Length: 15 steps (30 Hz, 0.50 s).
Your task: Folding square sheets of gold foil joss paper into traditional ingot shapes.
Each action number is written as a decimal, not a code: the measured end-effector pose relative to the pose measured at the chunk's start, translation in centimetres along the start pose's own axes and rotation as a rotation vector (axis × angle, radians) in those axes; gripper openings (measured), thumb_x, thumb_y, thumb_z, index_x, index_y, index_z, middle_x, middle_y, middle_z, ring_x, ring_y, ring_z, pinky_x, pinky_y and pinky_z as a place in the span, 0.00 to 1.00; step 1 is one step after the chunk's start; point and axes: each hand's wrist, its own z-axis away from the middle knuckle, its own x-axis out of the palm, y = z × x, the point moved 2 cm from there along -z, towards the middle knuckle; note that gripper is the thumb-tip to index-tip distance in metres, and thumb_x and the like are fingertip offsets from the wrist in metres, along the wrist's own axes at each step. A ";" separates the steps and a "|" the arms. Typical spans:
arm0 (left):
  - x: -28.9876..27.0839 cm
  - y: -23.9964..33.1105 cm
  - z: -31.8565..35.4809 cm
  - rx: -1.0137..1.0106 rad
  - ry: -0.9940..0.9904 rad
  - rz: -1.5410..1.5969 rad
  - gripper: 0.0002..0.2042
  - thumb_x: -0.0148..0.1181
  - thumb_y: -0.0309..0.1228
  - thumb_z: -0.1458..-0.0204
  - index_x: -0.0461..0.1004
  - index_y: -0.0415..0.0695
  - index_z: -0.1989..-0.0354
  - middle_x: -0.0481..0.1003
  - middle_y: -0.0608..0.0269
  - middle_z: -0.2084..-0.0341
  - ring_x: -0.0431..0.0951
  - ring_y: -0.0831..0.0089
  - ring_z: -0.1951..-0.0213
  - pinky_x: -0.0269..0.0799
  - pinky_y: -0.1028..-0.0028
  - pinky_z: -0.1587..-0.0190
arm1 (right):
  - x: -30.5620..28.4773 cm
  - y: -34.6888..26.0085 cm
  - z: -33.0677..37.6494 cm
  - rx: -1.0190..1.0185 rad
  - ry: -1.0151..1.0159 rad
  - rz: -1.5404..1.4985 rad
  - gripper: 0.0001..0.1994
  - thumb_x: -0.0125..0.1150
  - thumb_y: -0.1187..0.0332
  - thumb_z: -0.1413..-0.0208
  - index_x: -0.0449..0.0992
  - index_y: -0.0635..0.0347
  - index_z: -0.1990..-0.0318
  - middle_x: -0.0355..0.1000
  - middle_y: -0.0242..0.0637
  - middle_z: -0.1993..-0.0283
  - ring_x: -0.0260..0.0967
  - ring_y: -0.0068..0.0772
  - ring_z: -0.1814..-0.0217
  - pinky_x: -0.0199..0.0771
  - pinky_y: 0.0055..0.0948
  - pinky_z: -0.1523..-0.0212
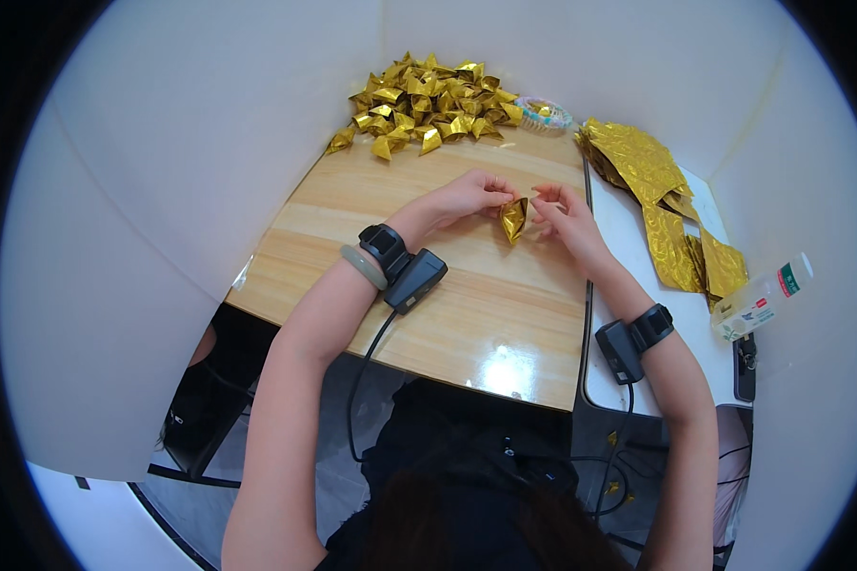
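A: Pinching it from both sides? 
B: Yes. The left hand (467, 197) and right hand (560, 211) each close fingertips on a small folded gold-foil piece (513, 219), creased and shiny, held just above the wooden desk (467, 314) near its middle.

A: And the rest of the foil? 
B: A heap of folded gold pieces (427, 103), angular and crinkled, lies at the desk's far edge. Flat embossed gold sheets (657, 195) spread over the white surface (628, 247) beside the right edge, with a clear plastic bottle (762, 297) lying nearby.
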 end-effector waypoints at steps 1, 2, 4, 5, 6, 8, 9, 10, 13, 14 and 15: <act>0.0 -0.1 -0.1 0.000 0.001 0.001 0.09 0.49 0.29 0.47 0.71 0.41 0.59 0.72 0.69 0.67 0.71 0.82 0.65 0.67 0.81 0.63 | -0.1 -0.3 0.1 -0.129 -0.002 0.098 0.17 0.54 0.66 0.48 0.63 0.59 0.52 0.65 0.28 0.63 0.63 0.16 0.67 0.64 0.16 0.68; -0.1 -0.3 -0.3 0.003 0.029 -0.061 0.09 0.49 0.28 0.48 0.71 0.41 0.59 0.72 0.69 0.68 0.70 0.82 0.67 0.67 0.81 0.64 | -0.1 -0.6 0.2 -0.258 -0.003 0.196 0.17 0.54 0.68 0.49 0.63 0.59 0.51 0.65 0.27 0.63 0.63 0.16 0.68 0.64 0.16 0.69; -0.3 -0.7 -0.5 0.007 0.061 -0.122 0.09 0.49 0.27 0.48 0.70 0.41 0.59 0.72 0.69 0.68 0.70 0.82 0.68 0.68 0.80 0.65 | 0.3 -0.9 0.4 -0.352 -0.017 0.281 0.16 0.56 0.68 0.51 0.66 0.60 0.54 0.65 0.30 0.63 0.62 0.18 0.68 0.64 0.18 0.69; -0.5 -0.8 -0.5 0.069 0.078 -0.236 0.09 0.49 0.27 0.49 0.71 0.42 0.60 0.72 0.69 0.68 0.70 0.82 0.69 0.67 0.81 0.66 | 0.6 -1.2 0.5 -0.447 -0.030 0.366 0.14 0.57 0.69 0.53 0.68 0.60 0.58 0.65 0.32 0.62 0.62 0.21 0.69 0.65 0.20 0.69; -0.7 -0.9 -0.5 0.131 0.096 -0.350 0.09 0.50 0.26 0.51 0.71 0.42 0.60 0.72 0.69 0.68 0.69 0.82 0.70 0.67 0.81 0.67 | 0.7 -1.2 0.5 -0.449 -0.034 0.365 0.14 0.57 0.69 0.53 0.68 0.60 0.58 0.65 0.32 0.62 0.62 0.21 0.69 0.65 0.20 0.69; -0.4 -0.6 -0.6 0.187 0.216 -0.392 0.09 0.52 0.27 0.52 0.71 0.42 0.61 0.72 0.69 0.68 0.69 0.82 0.70 0.67 0.81 0.67 | 0.4 -0.8 0.3 -0.380 0.036 0.501 0.09 0.57 0.69 0.55 0.71 0.63 0.65 0.67 0.33 0.70 0.63 0.21 0.72 0.65 0.21 0.70; -0.4 -0.3 -0.6 0.241 0.339 -0.434 0.09 0.54 0.28 0.53 0.72 0.43 0.62 0.71 0.70 0.68 0.68 0.82 0.71 0.66 0.82 0.68 | 0.2 -0.8 0.3 -0.379 0.037 0.502 0.09 0.57 0.69 0.55 0.71 0.63 0.65 0.67 0.33 0.70 0.63 0.21 0.72 0.65 0.21 0.70; -0.4 0.2 -0.3 0.239 0.342 -0.436 0.09 0.54 0.28 0.53 0.72 0.43 0.62 0.71 0.70 0.68 0.68 0.82 0.71 0.66 0.82 0.68 | 0.2 -1.0 0.4 -0.339 0.077 0.532 0.08 0.57 0.69 0.56 0.72 0.63 0.68 0.67 0.33 0.74 0.63 0.22 0.74 0.65 0.21 0.71; -0.1 3.0 0.6 0.262 0.337 -0.240 0.09 0.57 0.30 0.58 0.74 0.43 0.67 0.71 0.67 0.71 0.68 0.79 0.72 0.66 0.78 0.68 | -0.3 -1.0 0.4 -0.351 0.136 0.592 0.06 0.57 0.69 0.57 0.72 0.62 0.72 0.67 0.33 0.80 0.65 0.24 0.76 0.66 0.23 0.72; 0.0 3.8 1.0 0.293 0.226 -0.390 0.10 0.60 0.31 0.59 0.74 0.44 0.67 0.71 0.67 0.72 0.67 0.79 0.71 0.65 0.78 0.67 | -0.2 -1.0 0.4 -0.409 0.143 0.619 0.06 0.56 0.69 0.57 0.72 0.62 0.73 0.67 0.33 0.82 0.65 0.25 0.77 0.66 0.23 0.73; 0.3 4.4 1.4 0.323 0.112 -0.538 0.11 0.62 0.32 0.61 0.74 0.44 0.68 0.70 0.67 0.73 0.67 0.79 0.70 0.65 0.77 0.67 | -0.3 -1.0 0.4 -0.406 0.144 0.618 0.06 0.56 0.69 0.57 0.72 0.62 0.73 0.67 0.33 0.82 0.65 0.25 0.77 0.66 0.23 0.73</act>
